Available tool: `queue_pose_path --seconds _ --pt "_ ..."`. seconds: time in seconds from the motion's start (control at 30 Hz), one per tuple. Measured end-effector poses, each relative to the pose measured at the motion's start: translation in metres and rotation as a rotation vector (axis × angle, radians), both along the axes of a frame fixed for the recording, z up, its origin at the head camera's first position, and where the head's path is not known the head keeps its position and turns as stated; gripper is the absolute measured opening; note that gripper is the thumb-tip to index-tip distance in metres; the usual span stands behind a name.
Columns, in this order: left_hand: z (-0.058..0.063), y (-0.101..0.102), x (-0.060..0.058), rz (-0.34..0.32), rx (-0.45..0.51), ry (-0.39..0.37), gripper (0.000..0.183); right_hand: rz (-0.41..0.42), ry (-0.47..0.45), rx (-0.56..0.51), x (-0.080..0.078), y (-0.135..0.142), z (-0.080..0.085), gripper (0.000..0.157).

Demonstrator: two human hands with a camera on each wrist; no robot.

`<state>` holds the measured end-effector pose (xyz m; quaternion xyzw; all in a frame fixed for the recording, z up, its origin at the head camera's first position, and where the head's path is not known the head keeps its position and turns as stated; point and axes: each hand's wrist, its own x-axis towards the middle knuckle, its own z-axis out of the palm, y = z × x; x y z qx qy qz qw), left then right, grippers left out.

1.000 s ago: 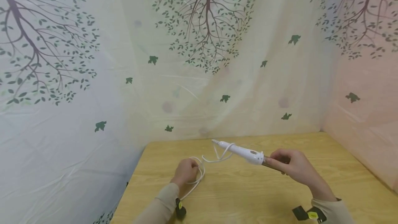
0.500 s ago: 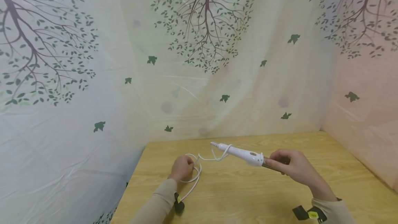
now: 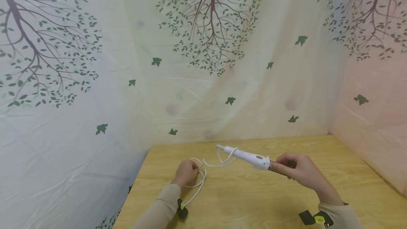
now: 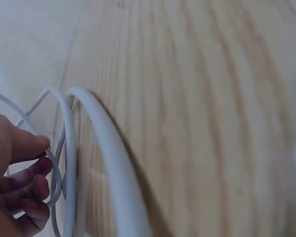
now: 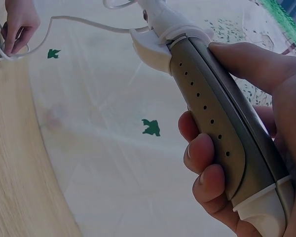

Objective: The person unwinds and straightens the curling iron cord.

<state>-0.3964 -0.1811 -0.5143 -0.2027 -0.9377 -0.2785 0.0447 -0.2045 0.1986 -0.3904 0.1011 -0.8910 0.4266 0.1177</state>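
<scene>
In the head view my right hand [image 3: 302,170] grips a hair straightener [image 3: 249,157] by its brown, slim end, and its white handle points up to the left. The right wrist view shows the fingers curled round the brown barrel [image 5: 207,103], which has a row of small holes. A white power cord [image 3: 219,165] loops once round the handle and runs left. My left hand [image 3: 187,173] pinches this cord between thumb and fingers, low over the table. Loose coils [image 4: 103,133] hang beside that hand in the left wrist view. The plug is not visible.
A wood-grain table [image 3: 235,200] lies under both hands. Behind it and at both sides hangs a pale curtain [image 3: 203,116] printed with trees and green leaves. Each wrist wears a small black strap camera [image 3: 318,218].
My left hand has shifted slightly left with the cord, and the coils moved with it. The straightener dips a little at its cord end. My right hand stays in place.
</scene>
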Motion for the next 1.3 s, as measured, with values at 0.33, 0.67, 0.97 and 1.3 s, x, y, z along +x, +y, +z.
queue_pose_path --seconds 0.33,0.67,0.97,1.3 --pt "0.002 -0.013 0.011 -0.100 0.047 -0.034 0.010 -0.001 -0.012 0.006 -0.003 0.001 -0.004 0.021" --pt "0.012 -0.027 0.020 -0.229 0.110 -0.067 0.012 -0.011 -0.015 0.003 -0.006 0.000 -0.006 0.022" --pt "0.028 -0.017 0.021 -0.241 0.244 0.110 0.007 -0.018 -0.020 -0.007 -0.004 0.000 -0.002 0.022" --pt "0.042 0.010 0.032 -0.345 0.341 0.301 0.008 -0.016 -0.042 -0.022 -0.001 -0.001 0.002 0.024"
